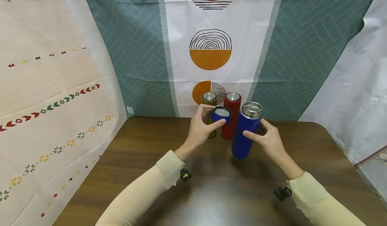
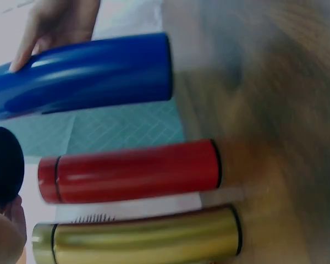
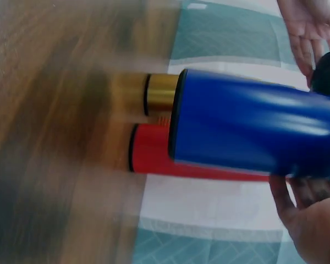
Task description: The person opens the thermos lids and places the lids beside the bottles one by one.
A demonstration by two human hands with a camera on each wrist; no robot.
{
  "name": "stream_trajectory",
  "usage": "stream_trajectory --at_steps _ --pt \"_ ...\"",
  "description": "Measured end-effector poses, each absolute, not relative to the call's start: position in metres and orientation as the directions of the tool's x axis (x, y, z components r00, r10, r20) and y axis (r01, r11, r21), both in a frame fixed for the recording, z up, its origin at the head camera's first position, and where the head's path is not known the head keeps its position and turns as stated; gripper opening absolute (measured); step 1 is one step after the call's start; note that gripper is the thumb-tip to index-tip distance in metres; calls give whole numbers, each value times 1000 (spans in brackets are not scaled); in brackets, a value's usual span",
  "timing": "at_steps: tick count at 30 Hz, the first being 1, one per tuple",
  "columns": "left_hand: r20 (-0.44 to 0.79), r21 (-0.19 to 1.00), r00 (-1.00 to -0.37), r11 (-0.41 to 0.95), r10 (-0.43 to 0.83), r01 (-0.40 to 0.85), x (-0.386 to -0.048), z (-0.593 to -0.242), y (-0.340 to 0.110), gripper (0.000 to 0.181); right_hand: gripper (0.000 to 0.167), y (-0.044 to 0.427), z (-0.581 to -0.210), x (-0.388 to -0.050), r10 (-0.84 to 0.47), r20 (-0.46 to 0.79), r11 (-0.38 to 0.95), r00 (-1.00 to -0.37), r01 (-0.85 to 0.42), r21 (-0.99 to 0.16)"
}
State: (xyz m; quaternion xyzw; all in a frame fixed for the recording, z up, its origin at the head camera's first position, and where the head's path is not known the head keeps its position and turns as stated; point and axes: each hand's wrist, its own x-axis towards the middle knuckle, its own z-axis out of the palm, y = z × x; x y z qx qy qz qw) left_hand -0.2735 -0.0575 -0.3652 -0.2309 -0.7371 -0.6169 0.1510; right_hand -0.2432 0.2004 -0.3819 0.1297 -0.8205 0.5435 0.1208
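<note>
The blue bottle (image 1: 244,135) is just right of centre in the frame, its steel mouth uncovered. At the far left hangs a pale cloth (image 1: 60,118) with rows of small motifs. The brown tabletop (image 1: 136,152) spans the lower part of the frame. Near the middle, the left hand (image 1: 201,127) pinches a blue lid (image 1: 222,112) between thumb and fingers, its silver inner face turned up. Behind that hand stands a gold bottle (image 1: 209,97), partly hidden; next, a red bottle (image 1: 231,120) stands upright, its silver top on. The blue bottle tilts slightly, mouth leaning right, its base seemingly off the tabletop. On its right side, the right hand (image 1: 269,140) grips it, thumb across the front. White fabric (image 1: 347,95) hangs at the right edge.
</note>
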Motion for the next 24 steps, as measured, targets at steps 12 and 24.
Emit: stream_trajectory --at_steps 12,24 --pt "506 845 -852 124 133 520 -276 -393 7 53 61 241 -379 -251 190 369 492 -910 -237 -838" --pt "481 849 -869 186 115 495 -293 -406 70 55 73 283 -376 -271 274 320 504 -907 -148 -851"
